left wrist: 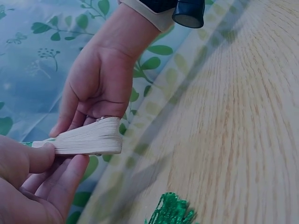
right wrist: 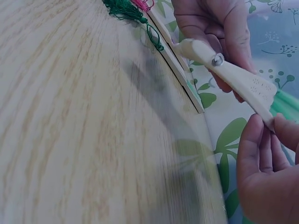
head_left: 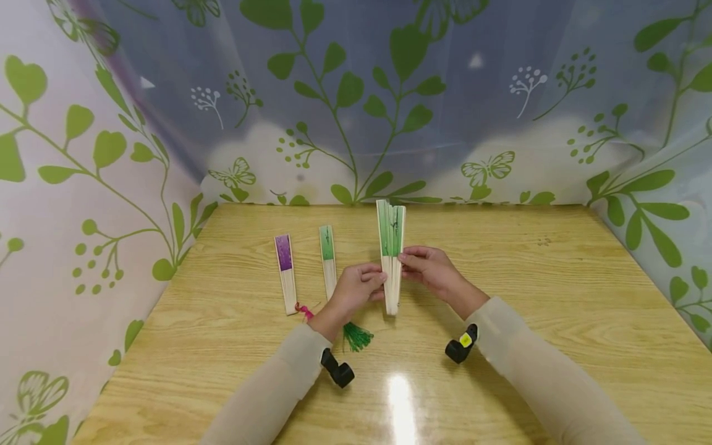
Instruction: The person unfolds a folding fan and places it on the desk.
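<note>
A green folding fan (head_left: 392, 259) with pale ribs is held upright above the table, its folds slightly spread at the top. My left hand (head_left: 358, 287) pinches its ribs from the left, thumb in front. From the right, my right hand (head_left: 436, 272) pinches the edge just below the green cloth. The metal rivet (right wrist: 217, 59) at the fan's narrow end shows in the right wrist view. Left of it on the table lie a second green folding fan (head_left: 327, 247) with a green tassel (head_left: 358, 337) and a purple folding fan (head_left: 284, 272) with a pink tassel (head_left: 305, 311).
The wooden table (head_left: 528, 278) reaches back to a hanging cloth (head_left: 356, 93) printed with leaves and butterflies, which also runs along both sides. Each wrist wears a black camera (head_left: 460, 346). Light glares on the table's front part.
</note>
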The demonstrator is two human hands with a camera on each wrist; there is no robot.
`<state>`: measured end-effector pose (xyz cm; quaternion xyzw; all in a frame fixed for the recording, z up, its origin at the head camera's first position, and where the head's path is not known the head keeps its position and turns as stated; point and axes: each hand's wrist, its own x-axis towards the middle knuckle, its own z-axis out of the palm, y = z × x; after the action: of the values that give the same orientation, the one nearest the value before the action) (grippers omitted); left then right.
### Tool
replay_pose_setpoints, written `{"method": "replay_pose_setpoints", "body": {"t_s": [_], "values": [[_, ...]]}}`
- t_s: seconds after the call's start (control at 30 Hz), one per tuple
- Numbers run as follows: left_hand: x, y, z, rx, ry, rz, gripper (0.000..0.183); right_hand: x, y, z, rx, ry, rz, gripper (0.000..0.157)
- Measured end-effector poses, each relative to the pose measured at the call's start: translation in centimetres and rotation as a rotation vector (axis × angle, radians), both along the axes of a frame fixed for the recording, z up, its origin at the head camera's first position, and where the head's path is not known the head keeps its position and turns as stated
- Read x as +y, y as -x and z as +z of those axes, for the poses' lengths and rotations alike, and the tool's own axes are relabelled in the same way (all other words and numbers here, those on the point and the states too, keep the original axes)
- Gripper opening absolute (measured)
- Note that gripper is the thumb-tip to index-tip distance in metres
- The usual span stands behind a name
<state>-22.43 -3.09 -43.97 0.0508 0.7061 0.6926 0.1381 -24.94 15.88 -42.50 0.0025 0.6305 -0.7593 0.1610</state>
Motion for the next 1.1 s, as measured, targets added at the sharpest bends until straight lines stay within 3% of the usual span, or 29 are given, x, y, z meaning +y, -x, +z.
{"method": "replay_pose_setpoints", "body": {"t_s": [0.43, 0.7, 1.1], "values": [[-0.29, 0.04, 0.05, 0.013, -0.03, 0.045, 0.033, 0.39, -0.02, -0.17, -0.016, 0.022, -0.068, 0.01], [-0.38, 0.04, -0.01, 0.027, -0.07, 0.085, 0.033, 0.5, 0.08, -0.23, -0.026, 0.027, -0.115, 0.016], [-0.85, 0.15, -0.26, 0.063, -0.071, 0.135, 0.031, 0.85, 0.08, -0.25, -0.044, 0.051, -0.197, 0.012]]}}
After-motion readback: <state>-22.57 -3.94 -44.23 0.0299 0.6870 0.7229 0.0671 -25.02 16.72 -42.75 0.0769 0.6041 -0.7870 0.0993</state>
